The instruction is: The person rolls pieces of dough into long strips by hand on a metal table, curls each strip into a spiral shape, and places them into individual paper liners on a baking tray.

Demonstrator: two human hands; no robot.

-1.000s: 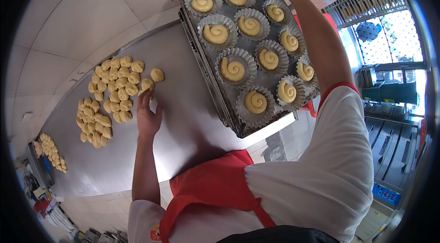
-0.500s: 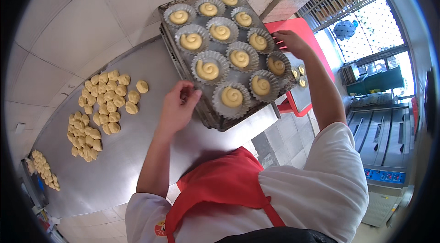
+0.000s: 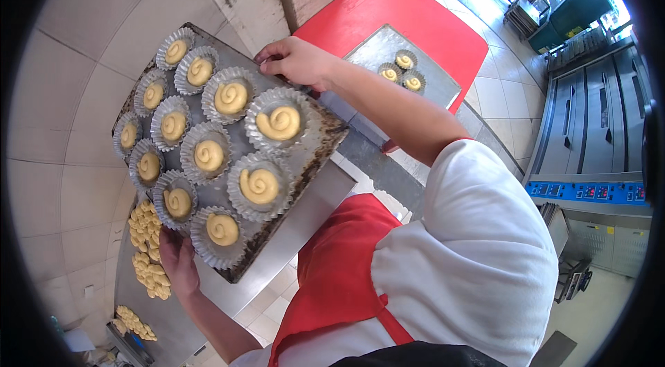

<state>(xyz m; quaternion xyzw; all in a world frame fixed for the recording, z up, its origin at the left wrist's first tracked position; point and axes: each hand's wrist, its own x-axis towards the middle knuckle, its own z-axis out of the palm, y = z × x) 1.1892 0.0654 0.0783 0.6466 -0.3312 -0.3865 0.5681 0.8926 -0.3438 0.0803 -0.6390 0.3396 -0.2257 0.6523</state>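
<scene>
A dark metal baking tray is held tilted in front of me, over the end of the steel table. Several fluted metal cups stand on it, each with a coil of pale yellow dough. My left hand is closed on the tray's near left edge, its fingers partly hidden by the tray. At the far right edge, my right hand grips the rim, with the thumb showing on top.
Beyond my right forearm is a red table bearing another metal tray with three filled cups. Dough pieces lie in groups on the steel table. A deck oven with a blue panel stands at the right.
The tray has turned and moved left and nearer in my hands. My left hand has shifted from beside its edge to grip it. The view has swung right, showing more of the red table.
</scene>
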